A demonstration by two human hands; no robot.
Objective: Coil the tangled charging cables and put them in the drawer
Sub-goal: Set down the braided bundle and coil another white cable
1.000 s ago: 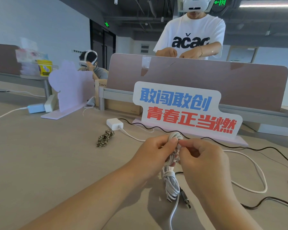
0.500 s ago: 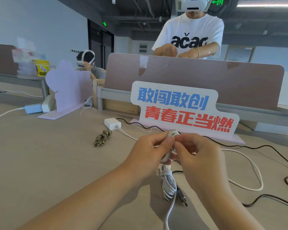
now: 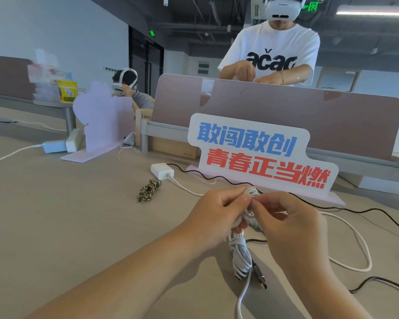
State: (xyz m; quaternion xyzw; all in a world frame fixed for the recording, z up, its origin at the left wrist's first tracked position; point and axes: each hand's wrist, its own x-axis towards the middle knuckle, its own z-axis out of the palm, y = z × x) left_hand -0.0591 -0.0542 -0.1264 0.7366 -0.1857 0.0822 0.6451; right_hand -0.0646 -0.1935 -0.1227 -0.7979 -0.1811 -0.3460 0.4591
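Gripping the top of the white cable bundle point(image 3: 241, 259) in the curled left hand point(image 3: 219, 210), low over the desk point(image 3: 67, 226). Pinching a strand up top with the right hand point(image 3: 286, 226). Further back, lying coiled: braided cable point(image 3: 149, 189).

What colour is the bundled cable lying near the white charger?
The bundled cable is a mottled braid of brown, tan and dark flecks, seen clearest in the head view.
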